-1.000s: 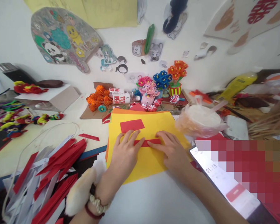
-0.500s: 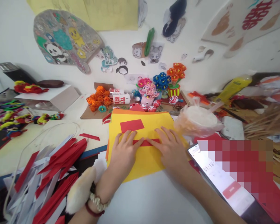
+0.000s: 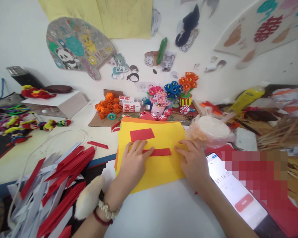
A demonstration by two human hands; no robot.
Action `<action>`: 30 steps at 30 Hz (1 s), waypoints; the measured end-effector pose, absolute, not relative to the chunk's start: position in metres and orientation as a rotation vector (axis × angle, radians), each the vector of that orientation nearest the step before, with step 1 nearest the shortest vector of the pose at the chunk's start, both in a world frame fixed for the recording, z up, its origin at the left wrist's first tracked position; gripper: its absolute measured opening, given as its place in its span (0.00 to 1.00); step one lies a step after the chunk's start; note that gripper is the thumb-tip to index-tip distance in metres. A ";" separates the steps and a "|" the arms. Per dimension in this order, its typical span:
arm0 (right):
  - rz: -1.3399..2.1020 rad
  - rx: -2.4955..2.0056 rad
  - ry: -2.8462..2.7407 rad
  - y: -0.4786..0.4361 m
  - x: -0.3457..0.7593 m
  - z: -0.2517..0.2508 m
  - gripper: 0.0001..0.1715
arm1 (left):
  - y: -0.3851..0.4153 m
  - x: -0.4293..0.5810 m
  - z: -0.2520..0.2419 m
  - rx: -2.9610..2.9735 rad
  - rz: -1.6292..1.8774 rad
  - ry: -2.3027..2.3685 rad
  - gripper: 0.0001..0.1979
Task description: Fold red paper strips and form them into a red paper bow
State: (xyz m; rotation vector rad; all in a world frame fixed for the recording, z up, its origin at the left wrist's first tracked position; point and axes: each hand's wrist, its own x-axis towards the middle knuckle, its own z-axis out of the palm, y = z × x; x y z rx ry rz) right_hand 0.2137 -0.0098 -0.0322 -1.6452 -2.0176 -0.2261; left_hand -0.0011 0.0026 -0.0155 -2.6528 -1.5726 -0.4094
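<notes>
A narrow folded strip of red paper (image 3: 161, 152) lies across a stack of yellow paper (image 3: 156, 172). My left hand (image 3: 136, 158) rests on the stack with its fingers spread, and its thumb presses on the left part of the strip. To the right of the strip, my right hand (image 3: 193, 158) is open over the yellow paper, its fingertips apart from the strip. Above the left fingers lies a flat red paper rectangle (image 3: 142, 134). The left wrist wears a scrunchie and a furry cream-coloured piece.
Folded red and white paper strips (image 3: 62, 185) pile up at the left. A phone (image 3: 234, 188) showing a timer lies at the right, by red paper (image 3: 275, 201). Behind stand a plastic-wrapped cup (image 3: 211, 127), orange flowers (image 3: 108, 105) and a bottle (image 3: 131, 106).
My right hand has moved right, off the red strip, so its right end shows. The left hand stays with its thumb on the strip. The view has shifted slightly.
</notes>
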 end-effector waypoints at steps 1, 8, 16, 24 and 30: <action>-0.200 -1.580 -2.002 -0.009 0.213 -0.033 0.27 | 0.003 -0.001 -0.016 -2.657 -0.420 -1.569 0.27; -0.009 -1.302 -2.178 -0.006 0.197 -0.040 0.32 | 0.002 -0.003 -0.008 -2.673 -0.528 -1.588 0.22; 0.117 -1.281 -2.152 -0.004 0.200 -0.041 0.33 | -0.002 0.002 -0.004 -2.645 -0.568 -1.814 0.08; 0.080 -1.334 -2.018 -0.005 0.202 -0.036 0.28 | -0.004 0.002 0.002 -2.618 -0.370 -1.493 0.10; -0.035 -1.231 -1.886 -0.009 0.204 -0.029 0.24 | -0.007 0.001 0.007 -2.634 -0.340 -1.482 0.09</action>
